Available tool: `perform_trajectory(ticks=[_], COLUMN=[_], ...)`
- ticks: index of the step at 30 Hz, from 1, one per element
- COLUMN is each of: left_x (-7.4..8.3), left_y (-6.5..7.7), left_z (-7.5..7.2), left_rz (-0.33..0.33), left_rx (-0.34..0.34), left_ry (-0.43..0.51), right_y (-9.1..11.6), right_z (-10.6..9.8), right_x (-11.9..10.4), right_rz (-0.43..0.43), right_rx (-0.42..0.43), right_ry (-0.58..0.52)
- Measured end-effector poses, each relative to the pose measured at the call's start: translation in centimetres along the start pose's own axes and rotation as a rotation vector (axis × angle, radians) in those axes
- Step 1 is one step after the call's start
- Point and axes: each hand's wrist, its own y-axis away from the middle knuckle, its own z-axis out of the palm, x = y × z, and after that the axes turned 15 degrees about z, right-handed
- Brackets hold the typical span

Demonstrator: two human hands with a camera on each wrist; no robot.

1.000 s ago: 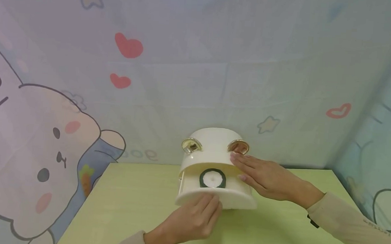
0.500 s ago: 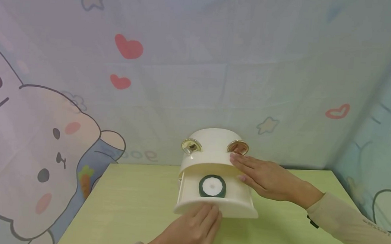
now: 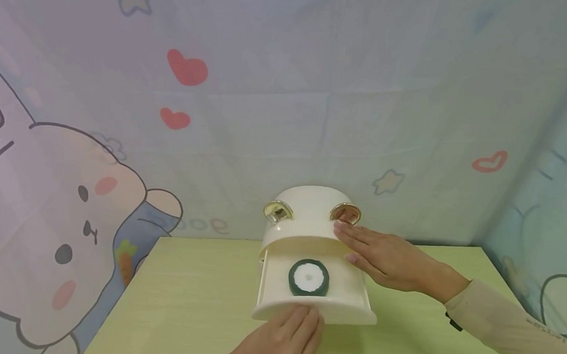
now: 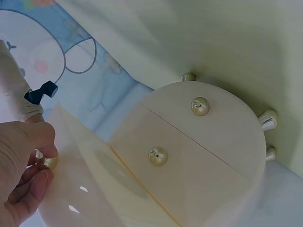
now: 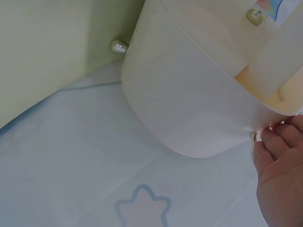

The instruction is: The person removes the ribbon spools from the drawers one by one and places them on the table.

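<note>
A cream storage box with rounded sides stands on the green table, its top drawer pulled out towards me. On the drawer's floor lies a dark green roll with a white centre, perhaps ribbon or tape. My left hand is at the middle of the drawer front; in the left wrist view its thumb and fingers pinch the drawer's gold knob. My right hand lies with fingers extended against the box's upper right side, just below a gold ear-like piece.
Two closed lower drawers with gold knobs show in the left wrist view. Gold feet support the box on the table. A printed cloth with hearts and a rabbit hangs behind and beside the table.
My left hand has drawn the drawer further out towards me, and the green roll inside has come forward with it. The right hand has stayed in place on the box.
</note>
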Motion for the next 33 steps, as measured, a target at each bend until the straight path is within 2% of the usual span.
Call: perform_trajectory(ticks=[18, 28, 33], left_x=[0.5, -0.5, -0.4], left_y=[0.6, 0.2, 0.2], left_z=[0.3, -0.4, -0.4], left_rz=[0.026, 0.032, 0.021], left_rx=[0.061, 0.094, 0.094], left_ry=[-0.036, -0.051, -0.04], right_y=[0.0, 0.2, 0.1], right_z=[-0.3, 0.0, 0.0], right_x=[-0.4, -0.2, -0.3], right_rz=[0.037, 0.025, 0.026], right_rx=[-0.044, -0.023, -0.032], right_ry=[-0.007, -0.007, -0.008])
